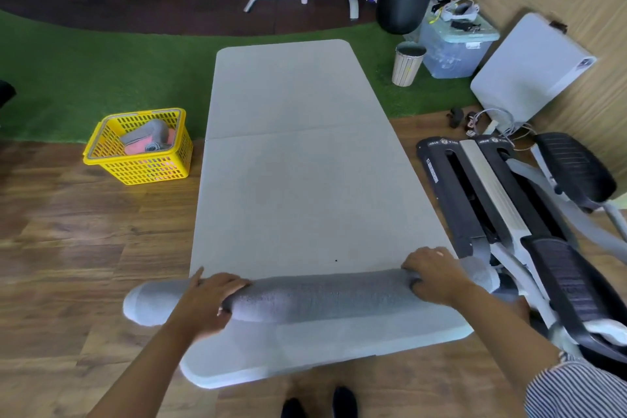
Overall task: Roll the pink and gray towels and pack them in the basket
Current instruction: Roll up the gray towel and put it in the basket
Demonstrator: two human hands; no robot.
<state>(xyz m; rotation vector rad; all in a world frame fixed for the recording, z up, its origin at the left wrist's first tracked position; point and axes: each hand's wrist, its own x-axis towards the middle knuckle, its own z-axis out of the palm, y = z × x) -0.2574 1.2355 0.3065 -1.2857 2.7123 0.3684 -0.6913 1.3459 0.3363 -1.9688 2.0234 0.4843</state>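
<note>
One head-worn wide-angle view, looking forward and down along the desk (pixel 295 153).

The camera sits above the near end of the desk, close over the left hand (pixel 210 302) and right hand (pixel 436 276), with both forearms entering from the bottom edge. Beyond the hands the desk runs away lengthwise toward green turf (pixel 84 78) and gym machines at the top. Edges bow from lens distortion; no second view overlaps it.

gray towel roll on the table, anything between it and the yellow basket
Nothing visible blocks the way. The gray towel roll lies across the table's near end, gripped by the left hand and right hand. The yellow basket sits on the floor to the left, open-topped, with bare wood floor between.
</note>
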